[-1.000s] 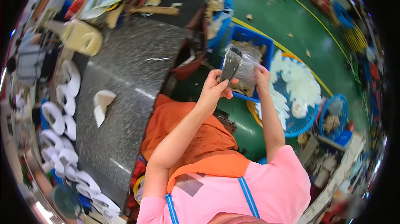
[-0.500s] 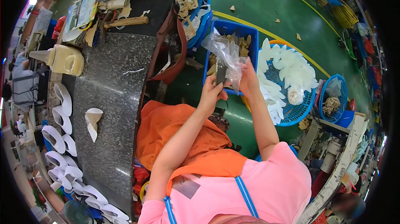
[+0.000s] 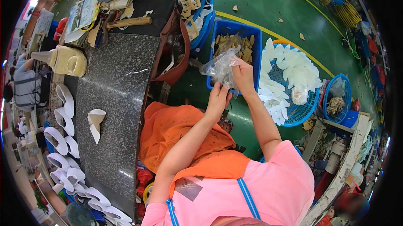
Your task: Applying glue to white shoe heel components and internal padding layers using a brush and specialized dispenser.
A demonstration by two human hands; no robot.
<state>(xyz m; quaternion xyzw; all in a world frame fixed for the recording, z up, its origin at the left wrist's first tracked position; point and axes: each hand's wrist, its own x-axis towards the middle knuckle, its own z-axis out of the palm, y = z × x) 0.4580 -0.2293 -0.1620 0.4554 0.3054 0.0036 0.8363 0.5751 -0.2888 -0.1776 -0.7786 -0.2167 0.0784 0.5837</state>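
Plastic [image 3: 222, 64], clear and crumpled, is bunched up near the centre of the frame, in front of a blue bin [image 3: 257, 45] holding tan scraps [image 3: 245, 53]. The right hand [image 3: 244, 74] grips its right side between thumb and fingers; the left hand [image 3: 218, 99] is at its lower edge with fingers drawn together, pinching it (what the folds may enclose, I cannot tell). Right of centre, a round blue basket [image 3: 299, 119] carries white pieces [image 3: 299, 67]. Toward the left, a speckled worktop [image 3: 117, 83] bears one curved cream piece [image 3: 96, 123], with a squeeze bottle [image 3: 72, 61] at upper left.
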